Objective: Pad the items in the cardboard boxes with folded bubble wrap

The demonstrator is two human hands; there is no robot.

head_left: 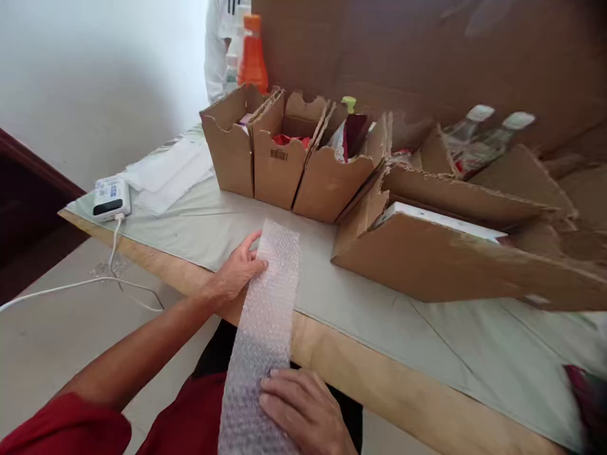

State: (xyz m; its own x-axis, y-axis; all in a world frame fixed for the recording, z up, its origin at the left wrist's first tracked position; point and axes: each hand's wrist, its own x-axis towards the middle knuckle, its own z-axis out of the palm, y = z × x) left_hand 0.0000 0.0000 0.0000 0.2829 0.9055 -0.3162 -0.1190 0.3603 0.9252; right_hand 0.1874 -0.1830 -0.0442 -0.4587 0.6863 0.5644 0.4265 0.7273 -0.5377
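A long strip of clear bubble wrap (265, 328) runs from the table top over its front edge down onto my lap. My left hand (237, 268) grips the strip's left side near its far end, thumb on top. My right hand (303, 411) lies flat on the strip's lower part, pressing it against my lap. The strip's far end rests on the pale green table cover (360, 316), just in front of the cardboard boxes.
Three open cardboard boxes (279, 158) with packets stand at the back, a bigger torn box (450, 253) to their right. An orange bottle (252, 54) and two clear bottles (478, 136) stand behind. A white power bank (110, 197) with cable and white sheets (165, 174) lie at left. A person in white (217, 44) stands behind.
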